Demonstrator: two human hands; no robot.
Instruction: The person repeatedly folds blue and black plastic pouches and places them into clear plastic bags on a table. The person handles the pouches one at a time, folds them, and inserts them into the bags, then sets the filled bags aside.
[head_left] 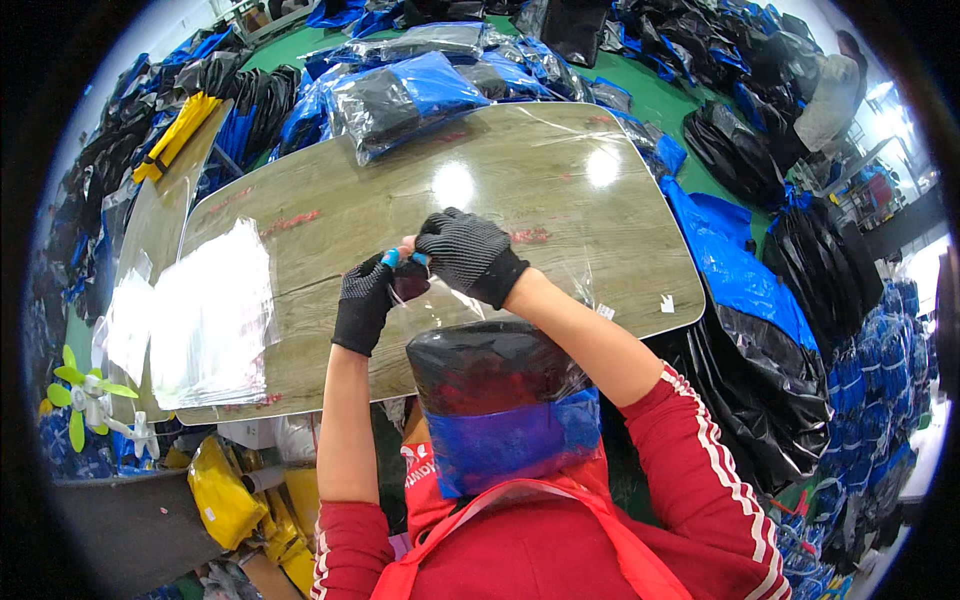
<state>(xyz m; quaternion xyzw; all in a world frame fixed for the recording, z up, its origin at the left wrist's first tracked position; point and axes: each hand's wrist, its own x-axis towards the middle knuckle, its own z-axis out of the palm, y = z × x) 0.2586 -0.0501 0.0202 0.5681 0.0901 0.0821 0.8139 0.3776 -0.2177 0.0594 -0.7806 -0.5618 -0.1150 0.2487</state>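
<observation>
My left hand point(368, 292), in a black dotted glove with a light blue cover on a fingertip, is closed at the top of a clear plastic bag point(440, 312). Close beside it, my right hand point(464, 254) has its gloved fingers curled and pressed together at the same loose clear plastic. What exactly lies between the fingertips is partly hidden. The bag's filled part rests on my lap against the table edge. Inside shows a folded black and blue item point(505, 395).
Under my hands is a wood-grain table point(350, 215) with a clear cover. A stack of clear plastic bags point(215, 315) lies left; packed black and blue bags point(405, 100) lie at the far edge. A green fan point(85, 400) stands lower left. Black and blue goods point(750, 290) crowd the right.
</observation>
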